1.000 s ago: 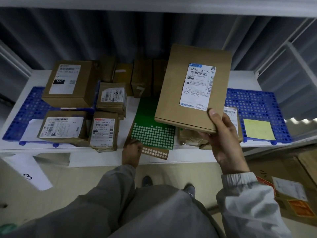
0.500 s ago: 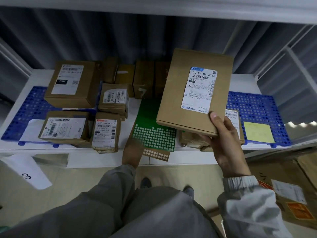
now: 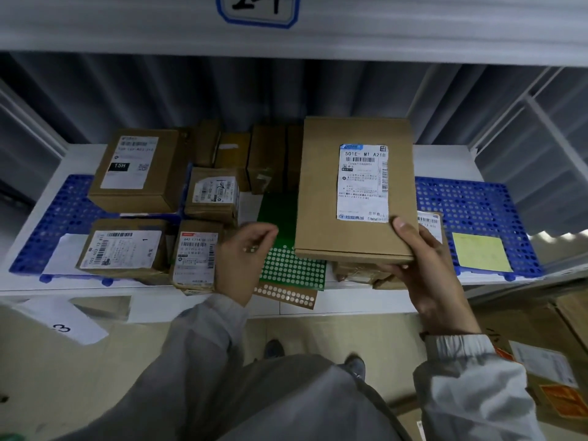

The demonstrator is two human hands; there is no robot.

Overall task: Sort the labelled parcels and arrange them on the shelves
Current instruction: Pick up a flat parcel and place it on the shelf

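The right hand [image 3: 426, 268] pinches the near right corner of a flat parcel [image 3: 321, 192] – long axis pointing into the shelf [image 3: 445, 154] – above the green sheet [image 3: 280, 214], while the nearer left hand [image 3: 245, 259] hovers loosely curled, empty.

My right hand [image 3: 426, 275] grips the near right corner of a flat brown parcel [image 3: 337, 198], thumb on its top face by the white label [image 3: 362, 183] reading 501E- M1 A21B; I hold it above the white shelf [image 3: 445, 160]. My left hand [image 3: 243, 259] hovers with fingers loosely curled, holding nothing, just beside a small labelled box [image 3: 195, 253] and over the green dotted sheet [image 3: 291, 268]. Further boxes sit at left on a blue perforated mat [image 3: 54, 218]; a yellow note [image 3: 480, 251] lies on the blue mat at right.
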